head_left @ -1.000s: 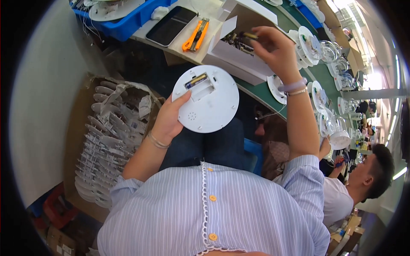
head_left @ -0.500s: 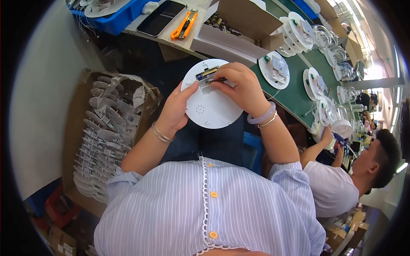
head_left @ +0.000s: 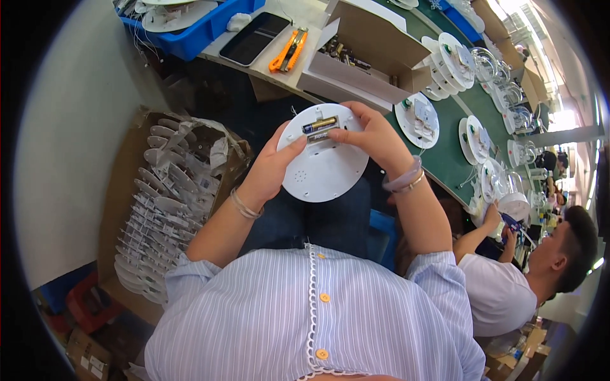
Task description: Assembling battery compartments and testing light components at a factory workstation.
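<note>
Over my lap I hold a round white plastic disc [head_left: 327, 174] with a battery compartment near its far edge and a cluster of small holes at its lower left. Two batteries lie side by side in the compartment: a gold and dark battery [head_left: 319, 124] and, nearer me, a second battery [head_left: 318, 136]. My left hand [head_left: 272, 166] grips the disc's left rim, its thumb at the left end of the nearer battery. My right hand [head_left: 376, 136] is closed round the right rim, thumb pressed at that battery's right end. The fingers beneath the disc are hidden.
Ahead on the bench are an open box of batteries [head_left: 362, 60], an orange utility knife [head_left: 289, 49], a black phone [head_left: 256, 39] and a blue bin [head_left: 184, 41]. More white discs [head_left: 417, 120] stand rightward. A carton of discs [head_left: 111, 209] is left; a co-worker [head_left: 502, 286] sits right.
My right hand has moved from above the compartment to the disc's right rim, with its thumb on the nearer battery. That battery now lies in the compartment. The view has shifted slightly.
</note>
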The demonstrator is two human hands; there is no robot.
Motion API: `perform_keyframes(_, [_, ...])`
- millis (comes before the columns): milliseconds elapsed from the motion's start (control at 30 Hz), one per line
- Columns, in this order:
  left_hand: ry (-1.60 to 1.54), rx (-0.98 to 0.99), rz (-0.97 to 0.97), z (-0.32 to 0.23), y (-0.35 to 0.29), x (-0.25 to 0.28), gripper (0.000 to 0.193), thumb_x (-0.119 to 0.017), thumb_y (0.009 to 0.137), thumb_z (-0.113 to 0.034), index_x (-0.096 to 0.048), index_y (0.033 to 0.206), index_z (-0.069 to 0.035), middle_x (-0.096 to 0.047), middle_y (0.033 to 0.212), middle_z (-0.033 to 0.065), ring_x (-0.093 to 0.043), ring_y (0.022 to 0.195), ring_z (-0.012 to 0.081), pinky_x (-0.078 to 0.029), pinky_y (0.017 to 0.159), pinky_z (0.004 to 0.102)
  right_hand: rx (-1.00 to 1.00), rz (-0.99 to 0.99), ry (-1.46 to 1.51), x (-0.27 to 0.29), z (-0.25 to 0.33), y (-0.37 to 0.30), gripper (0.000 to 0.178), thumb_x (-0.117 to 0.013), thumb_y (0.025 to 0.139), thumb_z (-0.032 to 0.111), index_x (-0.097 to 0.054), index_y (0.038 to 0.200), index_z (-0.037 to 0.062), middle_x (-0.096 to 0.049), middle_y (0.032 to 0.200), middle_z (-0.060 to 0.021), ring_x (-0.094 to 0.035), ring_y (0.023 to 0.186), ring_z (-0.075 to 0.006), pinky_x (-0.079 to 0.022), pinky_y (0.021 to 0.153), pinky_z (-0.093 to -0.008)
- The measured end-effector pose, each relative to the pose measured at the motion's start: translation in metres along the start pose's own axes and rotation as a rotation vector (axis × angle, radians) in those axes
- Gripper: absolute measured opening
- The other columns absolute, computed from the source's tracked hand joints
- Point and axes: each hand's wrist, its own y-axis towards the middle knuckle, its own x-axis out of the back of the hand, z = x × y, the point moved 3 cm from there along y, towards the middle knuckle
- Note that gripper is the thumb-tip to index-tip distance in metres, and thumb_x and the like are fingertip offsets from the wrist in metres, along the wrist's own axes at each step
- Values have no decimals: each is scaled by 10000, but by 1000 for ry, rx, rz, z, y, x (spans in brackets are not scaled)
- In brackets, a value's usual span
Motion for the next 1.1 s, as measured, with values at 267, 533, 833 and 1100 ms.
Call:
perform_keyframes(267, [165, -116, 55, -21, 2, 4, 337, -458, 849, -163, -372, 1146, -29, -502, 1008, 59, -485, 921, 99, -400, 785, 233, 108, -111, -150, -7, 25, 2, 433, -714, 633, 142, -516, 1000, 24, -579, 857, -54, -533, 769, -104, -440, 684, -242])
perform_keyframes(533, [219, -132, 83, -38, 9, 2, 354, -470, 842, -160, -368, 1150, -17, -502, 1018, 64, -480, 935, 108, -395, 797, 237, 175, -133, -250, -3, 25, 17, 395, -703, 645, 149, -535, 980, 25, -586, 817, -45, -541, 732, -106, -442, 660, -239])
perform_keyframes(833, [-5, 31, 52, -29, 25, 3, 398, -484, 828, -145, -358, 1183, -17, -496, 1088, 89, -497, 979, 148, -404, 829, 259, 137, -328, -770, 68, 47, 89, 242, -628, 671, 194, -615, 825, 8, -601, 737, -95, -552, 659, -161, -443, 627, -264])
perform_keyframes(1100, [-80, 11, -2, -26, 26, 7, 381, -479, 831, -157, -373, 1167, -13, -504, 1074, 97, -508, 970, 156, -417, 820, 275, 341, -431, -675, 58, 55, 72, 253, -639, 669, 176, -603, 831, -15, -604, 729, -96, -555, 635, -160, -448, 600, -253])
